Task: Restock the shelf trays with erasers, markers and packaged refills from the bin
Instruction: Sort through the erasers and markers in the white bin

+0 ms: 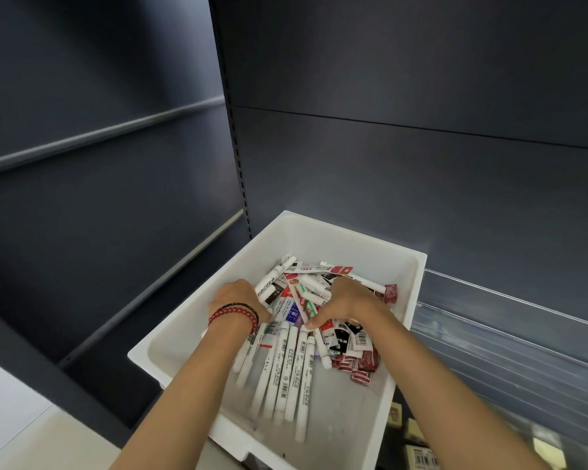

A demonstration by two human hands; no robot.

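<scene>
Dark shelving (404, 171) is rising behind a white bin (353, 233), with a slotted upright (237, 157) running down to the bin's far left corner and pale flooring (14, 422) showing at lower left. Clear shelf trays (510, 337) are lying just to the right of the bin, and a few small boxed items (421, 456), too blurred to read, are sitting in the tray space at lower right. Inside the bin, white markers (286, 378) are lying side by side nearest the person, while red and black packaged refills (357, 364) are piling up to their right and further back. Both forearms are reaching in over the near rim. The left hand (233, 295), wearing a red bead bracelet (233, 313), is resting knuckles-up on the markers; the right hand (348, 300) is arching over the packets, thumb (316, 322) stretching toward the markers. The pile is hiding the fingertips of both hands, so whether either is gripping anything cannot be told.
</scene>
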